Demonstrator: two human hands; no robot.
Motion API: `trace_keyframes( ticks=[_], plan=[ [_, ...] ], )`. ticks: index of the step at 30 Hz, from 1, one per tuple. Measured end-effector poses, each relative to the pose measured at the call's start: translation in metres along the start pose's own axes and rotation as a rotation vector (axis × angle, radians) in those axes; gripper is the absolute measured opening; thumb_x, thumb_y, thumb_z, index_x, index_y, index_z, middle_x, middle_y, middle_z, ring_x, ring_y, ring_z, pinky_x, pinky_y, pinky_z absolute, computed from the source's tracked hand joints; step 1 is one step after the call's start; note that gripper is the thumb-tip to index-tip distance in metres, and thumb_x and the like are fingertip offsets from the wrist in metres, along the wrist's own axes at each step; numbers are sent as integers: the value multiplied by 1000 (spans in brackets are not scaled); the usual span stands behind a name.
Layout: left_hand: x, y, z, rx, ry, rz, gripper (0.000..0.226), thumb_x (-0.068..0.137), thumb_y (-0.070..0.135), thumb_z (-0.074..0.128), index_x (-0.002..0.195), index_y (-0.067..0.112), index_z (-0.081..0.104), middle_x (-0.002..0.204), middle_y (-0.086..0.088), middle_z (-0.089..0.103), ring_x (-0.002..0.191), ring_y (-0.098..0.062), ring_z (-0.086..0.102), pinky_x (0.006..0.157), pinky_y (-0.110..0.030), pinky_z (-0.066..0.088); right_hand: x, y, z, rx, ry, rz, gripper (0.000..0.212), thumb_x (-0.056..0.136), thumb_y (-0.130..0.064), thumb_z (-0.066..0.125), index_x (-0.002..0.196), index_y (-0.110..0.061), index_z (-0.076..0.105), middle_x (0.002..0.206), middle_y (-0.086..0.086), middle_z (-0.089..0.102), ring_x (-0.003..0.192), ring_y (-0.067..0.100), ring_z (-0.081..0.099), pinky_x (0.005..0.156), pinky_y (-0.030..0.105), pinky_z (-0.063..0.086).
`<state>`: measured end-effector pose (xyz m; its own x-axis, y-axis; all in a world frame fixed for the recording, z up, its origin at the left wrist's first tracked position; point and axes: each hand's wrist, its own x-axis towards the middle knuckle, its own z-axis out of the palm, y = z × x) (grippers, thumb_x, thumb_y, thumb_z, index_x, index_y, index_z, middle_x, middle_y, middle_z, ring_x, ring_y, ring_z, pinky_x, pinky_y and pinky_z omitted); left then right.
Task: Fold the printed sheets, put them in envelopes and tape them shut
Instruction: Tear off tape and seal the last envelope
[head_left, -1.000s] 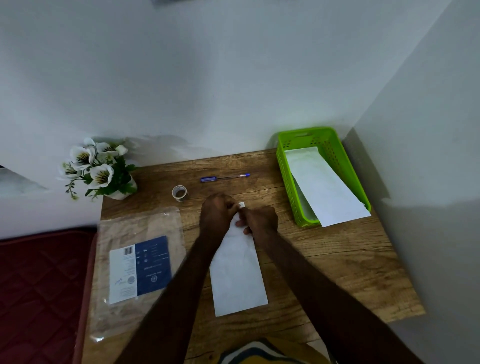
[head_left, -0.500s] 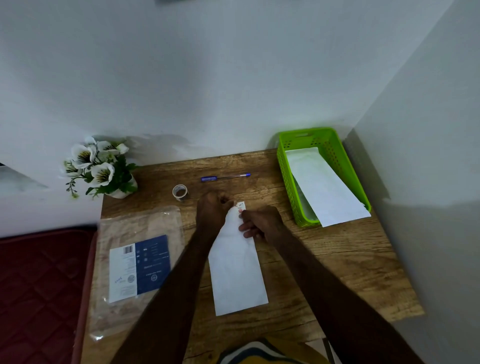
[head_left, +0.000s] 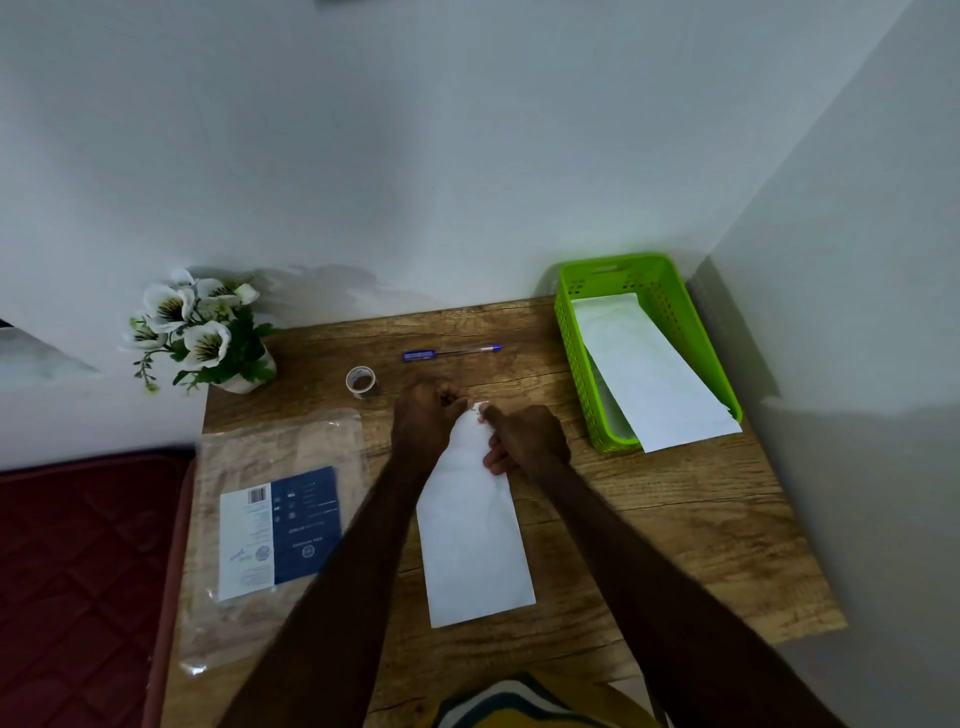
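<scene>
A white envelope (head_left: 475, 540) lies lengthwise on the wooden table (head_left: 649, 525), its far end lifted between my hands. My left hand (head_left: 423, 418) grips that far end from the left, fingers curled over it. My right hand (head_left: 524, 439) pinches the same end from the right, its thumb on a small tab at the tip. A small roll of clear tape (head_left: 362, 382) stands just left of my left hand. Another white envelope (head_left: 649, 374) leans out of the green basket (head_left: 576, 358) at the back right.
A blue pen (head_left: 451, 354) lies beyond my hands. A clear plastic packet with a blue and white label (head_left: 278, 530) covers the table's left part. A pot of white flowers (head_left: 202, 332) stands at the back left corner. Walls close the back and right.
My right hand has slid down and to the right along the envelope's far end, and the left hand shifted slightly left. The envelope's far end now shows between them.
</scene>
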<state>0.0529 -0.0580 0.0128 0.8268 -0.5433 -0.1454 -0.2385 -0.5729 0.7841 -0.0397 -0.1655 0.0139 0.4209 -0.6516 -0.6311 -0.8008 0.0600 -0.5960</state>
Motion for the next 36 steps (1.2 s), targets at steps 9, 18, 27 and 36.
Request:
trace_keyframes(
  ticks=[9, 18, 27, 36],
  plan=[
    [0, -2, 1, -2, 10, 5, 7, 90, 18, 76, 92, 11, 78, 90, -3, 76, 86, -16, 71, 85, -43, 60, -3, 1, -22, 84, -270, 8, 35, 89, -24, 80, 94, 9, 70, 78, 19, 77, 54, 24, 72, 53, 27, 58],
    [-4, -4, 6, 38, 32, 4, 12, 93, 22, 72, 97, 11, 76, 97, -6, 74, 94, -20, 69, 89, -45, 57, -6, -6, -6, 6, -64, 53, 69, 97, -61, 56, 75, 2, 75, 61, 10, 74, 50, 20, 72, 75, 26, 63],
    [-15, -9, 2, 331, 131, 110, 19, 93, 23, 72, 107, 11, 75, 114, -12, 72, 110, -30, 64, 101, -39, 46, -10, 3, -19, 46, -169, 19, 40, 94, -44, 67, 81, -6, 73, 65, 3, 76, 56, 19, 75, 44, 20, 50],
    [-24, -14, -23, 395, 242, -150, 28, 89, 34, 77, 108, 14, 73, 110, -5, 74, 103, -23, 67, 87, -38, 53, -15, 3, -13, 58, -99, -10, 40, 90, -44, 69, 73, -8, 73, 60, 3, 74, 48, 19, 69, 45, 23, 49]
  ],
)
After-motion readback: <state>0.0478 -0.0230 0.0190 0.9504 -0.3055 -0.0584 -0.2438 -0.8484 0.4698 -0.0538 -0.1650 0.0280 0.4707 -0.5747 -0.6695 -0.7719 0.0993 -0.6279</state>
